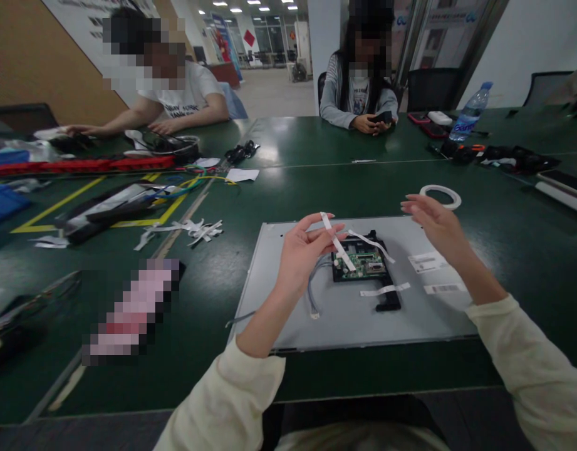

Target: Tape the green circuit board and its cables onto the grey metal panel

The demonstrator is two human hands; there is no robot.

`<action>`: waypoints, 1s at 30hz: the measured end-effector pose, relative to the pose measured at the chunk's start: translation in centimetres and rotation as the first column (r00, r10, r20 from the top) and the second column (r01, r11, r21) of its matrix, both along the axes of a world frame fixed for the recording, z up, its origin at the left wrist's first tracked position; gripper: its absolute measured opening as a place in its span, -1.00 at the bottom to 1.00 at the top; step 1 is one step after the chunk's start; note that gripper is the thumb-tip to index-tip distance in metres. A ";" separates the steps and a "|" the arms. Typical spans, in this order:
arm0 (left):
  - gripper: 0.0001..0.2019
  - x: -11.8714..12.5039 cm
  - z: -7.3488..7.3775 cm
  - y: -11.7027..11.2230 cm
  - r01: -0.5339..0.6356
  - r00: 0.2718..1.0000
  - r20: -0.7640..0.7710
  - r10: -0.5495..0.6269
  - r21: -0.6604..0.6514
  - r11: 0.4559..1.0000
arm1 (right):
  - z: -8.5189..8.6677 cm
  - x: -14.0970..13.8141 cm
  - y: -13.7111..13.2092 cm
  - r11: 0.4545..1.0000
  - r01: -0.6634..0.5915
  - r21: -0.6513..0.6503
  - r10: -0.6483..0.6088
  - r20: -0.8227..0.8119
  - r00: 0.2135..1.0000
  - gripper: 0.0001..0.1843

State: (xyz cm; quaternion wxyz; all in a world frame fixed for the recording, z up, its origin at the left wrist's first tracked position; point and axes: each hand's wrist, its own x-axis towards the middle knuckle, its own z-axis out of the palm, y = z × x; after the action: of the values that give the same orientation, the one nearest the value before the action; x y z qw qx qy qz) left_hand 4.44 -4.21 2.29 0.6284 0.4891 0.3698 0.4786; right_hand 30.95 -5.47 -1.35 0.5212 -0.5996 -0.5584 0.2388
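A grey metal panel (410, 313) lies flat on the green table in front of me, with a green circuit board (361, 264) in a black frame at its middle. My left hand (300, 254) is raised over the panel's left part, fingers pinched on a white tape strip (337, 245) that hangs down toward the board. My right hand (433, 225) hovers above the panel's right part, fingers apart and holding nothing. More white strips (384, 289) and grey wires (314, 285) lie on the panel. A white tape roll (441, 196) sits just beyond my right hand.
Two people sit across the table; one holds a phone (381, 117). White strip scraps (194, 230) lie at left by yellow floor-tape lines, black parts and red bars (81, 165). A water bottle (469, 114) and dark gear stand at far right. A blurred pink object (133, 310) lies near left.
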 end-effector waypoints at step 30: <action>-0.49 -0.3 -1.0 1.1 -0.223 0.971 -0.062 0.233 0.138 0.965 | 1.7 -11.5 -3.7 0.781 -0.594 -0.193 0.416 -0.550 0.724 -0.72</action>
State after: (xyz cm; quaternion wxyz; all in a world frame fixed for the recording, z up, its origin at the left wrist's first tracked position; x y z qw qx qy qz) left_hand 4.15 -3.14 1.26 0.5211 0.5015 0.4155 0.5516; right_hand 19.45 -9.21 0.34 0.4378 -0.4266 -0.5028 0.6111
